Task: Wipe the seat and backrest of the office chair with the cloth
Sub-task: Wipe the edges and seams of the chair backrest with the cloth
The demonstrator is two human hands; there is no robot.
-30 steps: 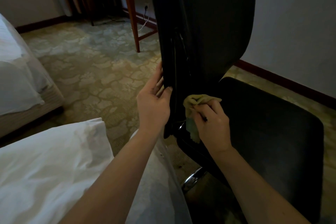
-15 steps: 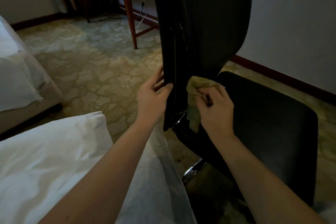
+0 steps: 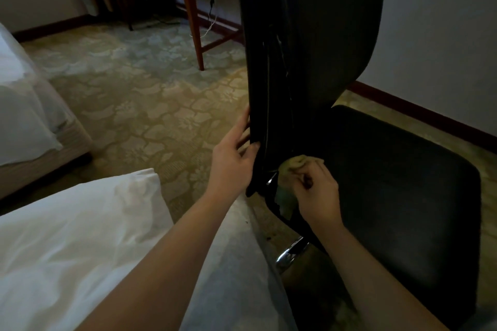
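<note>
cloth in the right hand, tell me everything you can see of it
The cloth is small, soft-looking and yellowish green, crumpled into a wad. The right hand grips it with curled fingers, pressing it where the backrest meets the seat. A bunched part sticks out above the knuckles; a loose end hangs below the hand over the seat's near edge. The left hand holds the backrest's edge and does not touch the cloth.
</note>
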